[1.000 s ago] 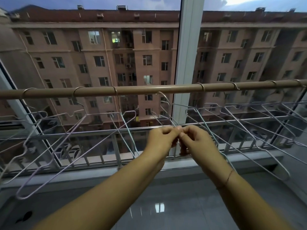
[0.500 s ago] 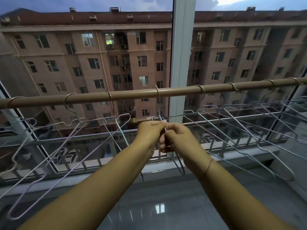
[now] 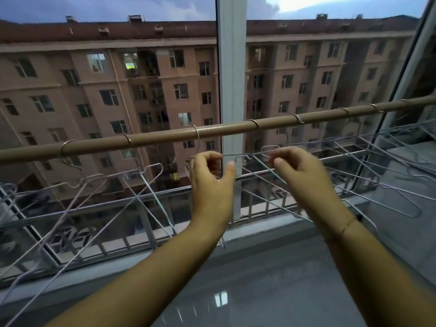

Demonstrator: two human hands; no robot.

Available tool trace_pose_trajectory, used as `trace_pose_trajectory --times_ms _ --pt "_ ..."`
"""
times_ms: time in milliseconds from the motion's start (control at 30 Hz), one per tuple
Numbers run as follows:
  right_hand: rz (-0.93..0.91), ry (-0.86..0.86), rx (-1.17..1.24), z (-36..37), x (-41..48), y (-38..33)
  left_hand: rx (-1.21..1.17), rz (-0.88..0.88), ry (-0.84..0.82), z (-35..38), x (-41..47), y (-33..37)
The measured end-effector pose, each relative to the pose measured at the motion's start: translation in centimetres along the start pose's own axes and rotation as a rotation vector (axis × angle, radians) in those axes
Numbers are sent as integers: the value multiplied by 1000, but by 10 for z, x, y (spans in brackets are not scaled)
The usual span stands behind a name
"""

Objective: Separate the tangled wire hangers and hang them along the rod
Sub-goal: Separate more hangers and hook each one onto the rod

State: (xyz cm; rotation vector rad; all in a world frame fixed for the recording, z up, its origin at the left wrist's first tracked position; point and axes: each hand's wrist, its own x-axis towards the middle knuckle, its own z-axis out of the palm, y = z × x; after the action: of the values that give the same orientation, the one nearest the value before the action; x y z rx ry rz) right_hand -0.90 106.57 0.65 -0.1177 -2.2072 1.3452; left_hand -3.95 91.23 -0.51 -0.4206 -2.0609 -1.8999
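As the left hand (image 3: pixel 212 178) and right hand (image 3: pixel 299 171) draw apart, fingers loosely curled, the middle hanger (image 3: pixel 197 140) looks freed and hooked on the rod (image 3: pixel 162 138). I cannot tell whether either hand has hold of the wire.

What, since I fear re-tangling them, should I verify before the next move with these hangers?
1. The middle hanger hook sits over the rod: ok.
2. The hooks are spaced apart along the rod: ok.
3. The left hand grips the middle hanger: cannot tell, blurred.
4. The right hand is free of the wire: cannot tell.
5. The left-side hangers are untangled: cannot tell; wires overlap in view.
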Motion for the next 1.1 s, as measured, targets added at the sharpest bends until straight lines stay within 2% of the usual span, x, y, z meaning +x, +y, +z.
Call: trace_pose_trajectory --times_ms 133,267,433,567,733,900,1100 --pt "21 163 -163 -52 19 34 -90 -93 -215 46 -4 20" --pt "148 35 -289 -78 40 76 -115 -305 -296 105 7 25" --pt "199 -210 -160 -88 49 115 -97 -509 -113 175 29 14" --pt "202 -324 123 -98 54 122 -263 -640 11 211 40 0" --pt "245 -386 252 -105 77 115 -347 -625 150 230 56 -6" --pt "313 -468 313 -92 97 114 -249 -641 160 228 73 -11" --pt "314 -449 226 -97 94 145 -117 -840 34 228 53 -41"
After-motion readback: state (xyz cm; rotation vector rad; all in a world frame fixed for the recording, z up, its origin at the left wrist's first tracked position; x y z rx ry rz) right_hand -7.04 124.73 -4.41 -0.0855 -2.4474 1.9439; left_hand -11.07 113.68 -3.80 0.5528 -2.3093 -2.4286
